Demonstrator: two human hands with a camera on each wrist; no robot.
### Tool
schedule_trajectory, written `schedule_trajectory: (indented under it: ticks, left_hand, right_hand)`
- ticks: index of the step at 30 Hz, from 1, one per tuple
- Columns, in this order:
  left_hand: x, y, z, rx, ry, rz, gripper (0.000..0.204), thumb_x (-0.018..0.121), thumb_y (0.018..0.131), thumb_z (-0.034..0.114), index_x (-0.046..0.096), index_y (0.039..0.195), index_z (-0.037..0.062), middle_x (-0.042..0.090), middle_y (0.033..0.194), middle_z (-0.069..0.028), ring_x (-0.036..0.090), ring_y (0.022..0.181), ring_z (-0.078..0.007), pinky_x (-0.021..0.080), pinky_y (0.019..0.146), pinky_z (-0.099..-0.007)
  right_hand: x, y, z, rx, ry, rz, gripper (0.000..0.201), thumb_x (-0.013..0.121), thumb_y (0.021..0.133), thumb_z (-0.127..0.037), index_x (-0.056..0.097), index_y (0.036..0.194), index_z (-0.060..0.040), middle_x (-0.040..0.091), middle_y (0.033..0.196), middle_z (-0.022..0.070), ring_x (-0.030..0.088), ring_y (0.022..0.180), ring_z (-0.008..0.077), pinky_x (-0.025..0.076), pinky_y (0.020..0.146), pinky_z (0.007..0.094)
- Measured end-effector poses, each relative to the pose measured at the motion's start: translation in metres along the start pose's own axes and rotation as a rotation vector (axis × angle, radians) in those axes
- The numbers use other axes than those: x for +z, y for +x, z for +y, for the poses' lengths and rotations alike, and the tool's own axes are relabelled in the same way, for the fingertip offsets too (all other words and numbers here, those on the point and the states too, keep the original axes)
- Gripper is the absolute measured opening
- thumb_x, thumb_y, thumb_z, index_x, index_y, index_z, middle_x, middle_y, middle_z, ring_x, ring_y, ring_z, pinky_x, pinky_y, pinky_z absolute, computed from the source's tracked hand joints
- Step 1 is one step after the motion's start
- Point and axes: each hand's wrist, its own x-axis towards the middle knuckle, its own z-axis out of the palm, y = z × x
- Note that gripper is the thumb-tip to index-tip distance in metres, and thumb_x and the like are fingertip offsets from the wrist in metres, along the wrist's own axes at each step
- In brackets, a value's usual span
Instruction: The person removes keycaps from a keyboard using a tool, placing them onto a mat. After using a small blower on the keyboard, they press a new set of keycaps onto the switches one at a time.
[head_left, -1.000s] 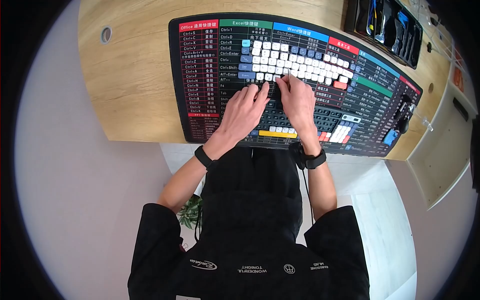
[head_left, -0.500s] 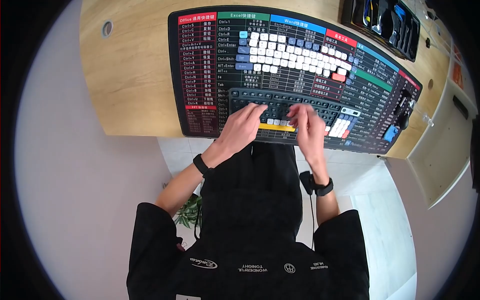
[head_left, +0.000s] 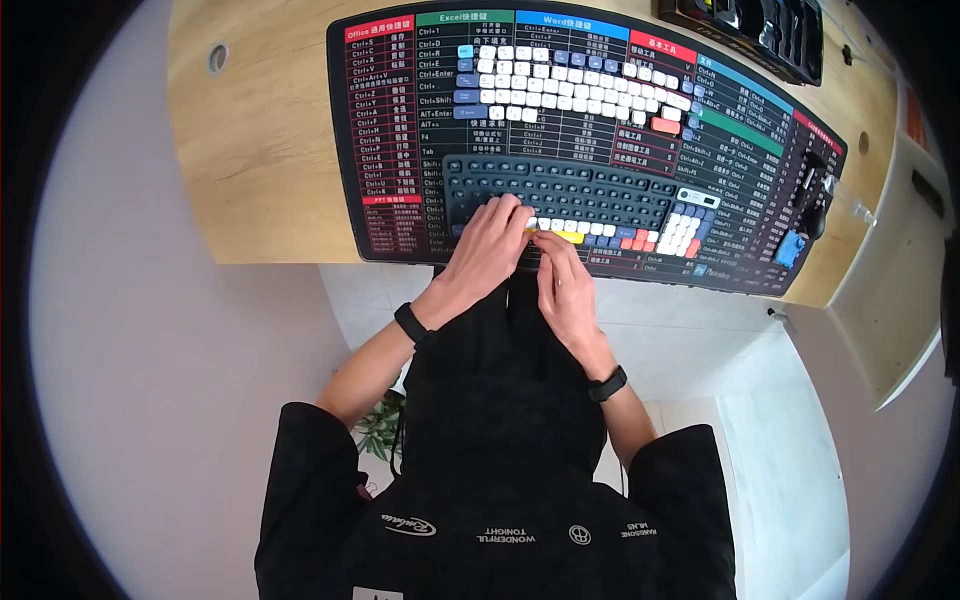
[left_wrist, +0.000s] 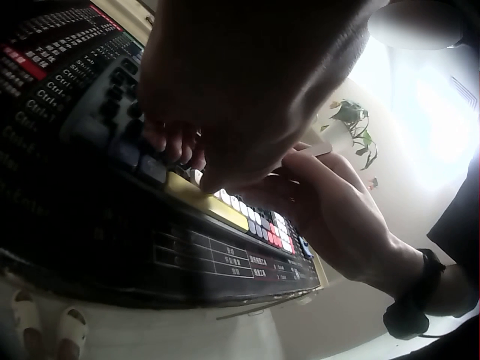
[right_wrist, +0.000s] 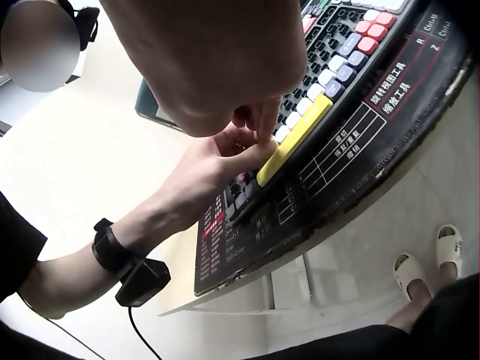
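Note:
A dark keyboard [head_left: 560, 190], most of its switches bare, lies before me with white caps fitted above the yellow space bar [head_left: 567, 238]. My left hand [head_left: 490, 238] bends its fingers over the lower left keys; in the left wrist view its thumb lies beside the space bar. My right hand [head_left: 567, 290] comes in from the near edge, bent fingertips meeting the left ones. In the right wrist view both hands' fingertips gather close by white caps at the space bar's left part. I cannot tell whether a cap is pinched there.
Loose white, blue and red keycaps [head_left: 580, 85] lie in rows on the shortcut-printed desk mat [head_left: 385, 150], behind the keyboard. A black tray [head_left: 750, 35] stands at the back right. A blue object [head_left: 792, 248] and black tools [head_left: 812, 200] lie at the mat's right edge.
Both hands were at the loose keycaps a second ago. Both came back to the keyboard; the right then moved left and nearer, to the left fingertips.

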Motion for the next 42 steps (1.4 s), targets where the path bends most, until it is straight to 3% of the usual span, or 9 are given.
schedule_trajectory:
  ticks: [7,16,21,23,31,33,37,39,42]
  left_hand:
    - [0.002,0.004,-0.008,0.036,-0.043,-0.015,0.024,0.070,0.089,0.002,0.056,0.109,-0.0013,0.054,0.105,-0.0139,0.060,0.098,-0.0344,0.053,0.081,-0.0441]
    - [-0.008,0.008,-0.015,0.087,-0.081,-0.106,0.020,0.069,0.090,0.002,0.055,0.105,-0.0017,0.053,0.103,-0.0141,0.060,0.095,-0.0354,0.052,0.080,-0.0444]
    - [-0.015,0.014,-0.010,0.098,-0.161,-0.050,0.016,0.067,0.093,0.002,0.055,0.103,-0.0012,0.057,0.099,-0.0133,0.063,0.089,-0.0319,0.052,0.077,-0.0413]
    - [-0.027,0.022,-0.003,-0.201,-0.418,-0.084,0.013,0.066,0.097,0.002,0.056,0.104,-0.0012,0.064,0.093,-0.0115,0.066,0.079,-0.0249,0.053,0.074,-0.0350]
    - [-0.039,0.066,-0.005,-0.263,-0.723,0.005,0.015,0.059,0.103,0.003,0.061,0.117,-0.0006,0.070,0.093,-0.0043,0.064,0.079,-0.0090,0.053,0.072,-0.0258]
    - [-0.041,0.072,-0.006,-0.287,-0.718,0.004,0.018,0.057,0.102,0.004,0.060,0.119,0.0010,0.070,0.087,-0.0092,0.067,0.073,-0.0154,0.052,0.065,-0.0298]
    - [-0.036,0.075,-0.015,-0.290,-0.659,0.009,0.020,0.053,0.105,0.003,0.062,0.122,-0.0008,0.072,0.091,-0.0066,0.066,0.076,-0.0093,0.054,0.069,-0.0260]
    - [-0.035,0.076,-0.017,-0.264,-0.581,0.161,0.023,0.051,0.105,0.003,0.062,0.125,0.0003,0.074,0.094,-0.0082,0.067,0.075,-0.0097,0.054,0.066,-0.0256]
    - [-0.041,0.078,-0.019,-0.347,-0.547,0.250,0.024,0.052,0.104,0.001,0.061,0.126,0.0007,0.075,0.095,-0.0087,0.068,0.074,-0.0097,0.054,0.065,-0.0251]
  right_hand:
    - [0.003,-0.001,0.018,0.252,0.448,0.126,0.027,0.043,0.110,-0.006,0.066,0.115,0.0080,0.071,0.116,0.0154,0.070,0.102,0.0212,0.056,0.092,0.0329]
    - [-0.012,0.012,0.025,0.398,0.743,0.080,0.040,0.036,0.115,-0.019,0.065,0.114,0.0081,0.069,0.119,0.0163,0.070,0.106,0.0219,0.055,0.097,0.0323]
    - [-0.028,0.028,0.021,0.425,0.714,0.090,0.039,0.035,0.116,-0.020,0.064,0.108,0.0046,0.070,0.106,0.0115,0.070,0.088,0.0173,0.055,0.080,0.0300]
    - [-0.034,0.042,0.014,0.427,0.677,0.130,0.034,0.043,0.114,-0.021,0.065,0.102,0.0025,0.070,0.088,0.0078,0.066,0.073,0.0129,0.051,0.066,0.0291]
    - [-0.047,0.121,-0.014,0.155,-0.028,-0.197,0.025,0.068,0.101,-0.021,0.066,0.094,0.0026,0.050,0.059,0.0120,0.044,0.051,0.0189,0.035,0.051,0.0361]
    - [-0.048,0.132,-0.017,0.206,-0.005,-0.242,0.023,0.068,0.100,-0.020,0.065,0.092,0.0007,0.057,0.062,0.0179,0.054,0.053,0.0339,0.042,0.054,0.0392]
    - [-0.046,0.142,-0.004,0.211,0.011,-0.273,0.022,0.069,0.099,-0.019,0.066,0.092,0.0009,0.057,0.062,0.0176,0.055,0.054,0.0326,0.042,0.055,0.0389]
    - [-0.044,0.146,0.004,0.242,0.043,-0.279,0.026,0.068,0.102,-0.021,0.067,0.095,0.0033,0.053,0.060,0.0093,0.045,0.052,0.0151,0.038,0.052,0.0333]
    - [-0.047,0.163,0.004,0.277,-0.238,-0.242,0.025,0.063,0.102,-0.024,0.067,0.094,-0.0007,0.067,0.073,0.0214,0.067,0.069,0.0421,0.048,0.062,0.0494]
